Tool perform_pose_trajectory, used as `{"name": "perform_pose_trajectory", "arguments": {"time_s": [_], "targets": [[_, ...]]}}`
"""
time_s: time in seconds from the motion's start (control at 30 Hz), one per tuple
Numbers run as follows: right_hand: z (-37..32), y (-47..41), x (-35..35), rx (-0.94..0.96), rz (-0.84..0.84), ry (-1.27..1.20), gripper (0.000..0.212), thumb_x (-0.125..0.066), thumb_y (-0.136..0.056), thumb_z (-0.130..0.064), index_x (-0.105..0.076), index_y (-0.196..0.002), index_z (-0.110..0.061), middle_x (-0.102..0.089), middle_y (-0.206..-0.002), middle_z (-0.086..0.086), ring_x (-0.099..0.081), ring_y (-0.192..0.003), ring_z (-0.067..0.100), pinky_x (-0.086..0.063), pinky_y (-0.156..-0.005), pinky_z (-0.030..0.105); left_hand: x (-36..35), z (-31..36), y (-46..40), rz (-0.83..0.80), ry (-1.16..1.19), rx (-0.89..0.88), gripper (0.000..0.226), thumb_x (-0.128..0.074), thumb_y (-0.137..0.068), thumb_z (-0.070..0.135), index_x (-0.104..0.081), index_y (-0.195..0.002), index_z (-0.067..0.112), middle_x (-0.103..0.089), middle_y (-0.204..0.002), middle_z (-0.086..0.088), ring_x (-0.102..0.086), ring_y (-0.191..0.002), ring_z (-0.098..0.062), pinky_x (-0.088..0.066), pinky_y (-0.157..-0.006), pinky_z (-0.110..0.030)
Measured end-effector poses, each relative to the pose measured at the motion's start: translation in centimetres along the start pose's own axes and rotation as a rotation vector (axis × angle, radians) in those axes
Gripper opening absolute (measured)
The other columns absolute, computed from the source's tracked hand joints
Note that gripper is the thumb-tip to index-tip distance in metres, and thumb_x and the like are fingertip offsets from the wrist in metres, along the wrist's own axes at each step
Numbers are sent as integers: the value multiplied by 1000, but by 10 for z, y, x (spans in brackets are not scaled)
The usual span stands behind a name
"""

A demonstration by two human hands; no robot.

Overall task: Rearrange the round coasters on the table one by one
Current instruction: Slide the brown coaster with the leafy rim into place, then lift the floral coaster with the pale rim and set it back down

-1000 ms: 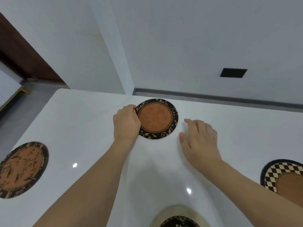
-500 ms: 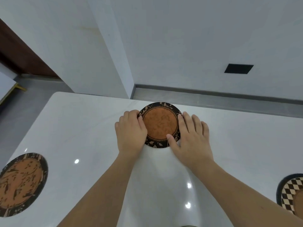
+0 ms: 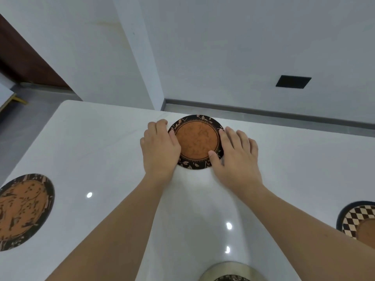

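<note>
Centrally, leaf-bordered brown coaster [image 3: 197,141] flat near white table [image 3: 101,142] far edge, left hand [image 3: 160,147] and right hand [image 3: 236,157] pressing its opposite rims, fingers loosely spread.

Bare counter [image 3: 101,142] lies open left and right of the centre. A leaf-patterned coaster [image 3: 22,211] occupies the left edge. A checkered coaster [image 3: 353,220] occupies the right.

A plain indoor room, seemingly a home or a bare studio, is being shown: a glossy white table [image 3: 101,138] is standing near pale grey walls [image 3: 243,47] with a grey skirting strip [image 3: 263,114] along the far side. A dark wooden door panel [image 3: 24,61] is being glimpsed at far left, and a black rectangular plate [image 3: 293,82] is set into the right wall. Ceiling lights are being reflected in the tabletop.
</note>
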State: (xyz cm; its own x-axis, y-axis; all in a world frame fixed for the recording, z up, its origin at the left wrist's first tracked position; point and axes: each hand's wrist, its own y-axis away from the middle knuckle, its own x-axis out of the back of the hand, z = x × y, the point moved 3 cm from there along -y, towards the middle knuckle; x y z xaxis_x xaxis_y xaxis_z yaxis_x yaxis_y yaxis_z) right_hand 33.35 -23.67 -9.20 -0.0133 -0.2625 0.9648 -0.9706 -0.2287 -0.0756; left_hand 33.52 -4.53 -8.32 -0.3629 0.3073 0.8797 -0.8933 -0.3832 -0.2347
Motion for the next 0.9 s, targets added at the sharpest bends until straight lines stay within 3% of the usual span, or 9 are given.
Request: {"name": "perform_pose_trajectory", "arguments": {"time_s": [0.13, 0.23, 0.37, 0.5, 0.63, 0.73, 0.9], "targets": [[4, 13, 12, -16, 24, -276, 56, -40, -93, -40, -35, -143, -14, -36, -149, 4, -26, -139, 21, -14, -117, 39, 16, 1, 17, 41, 227, 64, 32, -47, -93, 14, -51, -123, 4, -54, -116, -14, -55, -100, -32, -44, -89, -44], [15, 56, 22, -29, -8, -468, 51, -45, -95, -33, -40, -141, -13, -35, -151, 4, -26, -139, 17, -14, -116, 31, 27, -5, 63, -12, 345, 59, 25, -48, -93, 21, -52, -115, 11, -52, -106, -4, -54, -93, -25, -46, -87, -47], [23, 144, 30, 103, -122, -375, 53, -37, -94, -44, -42, -139, -17, -32, -150, -2, -18, -141, 11, -7, -118, 33, 46, -5, 140, -153, 294, -49, 12, -41, -91, 33, -49, -94, 24, -49, -82, 8, -48, -77, -14, -46, -79, -42], [28, 206, 42, 120, -194, -333, 49, -36, -96, -41, -39, -139, -18, -26, -152, -5, -10, -143, 8, -4, -119, 34, 69, 5, 228, -269, 174, -86, 16, -42, -90, 41, -49, -91, 27, -48, -86, 11, -44, -80, -11, -36, -83, -36], [26, 237, 40, 155, -189, -190, 43, -29, -98, -37, -43, -134, -18, -29, -153, 3, -13, -145, 18, -7, -119, 40, 78, 9, 290, -225, -62, -209, 25, -43, -91, 42, -52, -92, 19, -48, -85, 5, -43, -75, -19, -40, -71, -36], [26, 239, 41, 150, -132, -142, 31, -37, -94, -36, -51, -114, -17, -41, -145, 9, -25, -141, 26, -14, -118, 45, 79, 12, 289, -192, -88, -199, 24, -44, -91, 38, -53, -91, 17, -49, -84, 3, -44, -73, -20, -41, -70, -37], [28, 242, 36, 143, -103, -160, 20, -42, -93, -35, -49, -100, -18, -44, -142, 8, -26, -141, 25, -16, -117, 45, 76, 8, 292, -176, -62, -214, 20, -45, -91, 37, -50, -89, 17, -48, -83, 4, -43, -71, -19, -38, -69, -36]]}}
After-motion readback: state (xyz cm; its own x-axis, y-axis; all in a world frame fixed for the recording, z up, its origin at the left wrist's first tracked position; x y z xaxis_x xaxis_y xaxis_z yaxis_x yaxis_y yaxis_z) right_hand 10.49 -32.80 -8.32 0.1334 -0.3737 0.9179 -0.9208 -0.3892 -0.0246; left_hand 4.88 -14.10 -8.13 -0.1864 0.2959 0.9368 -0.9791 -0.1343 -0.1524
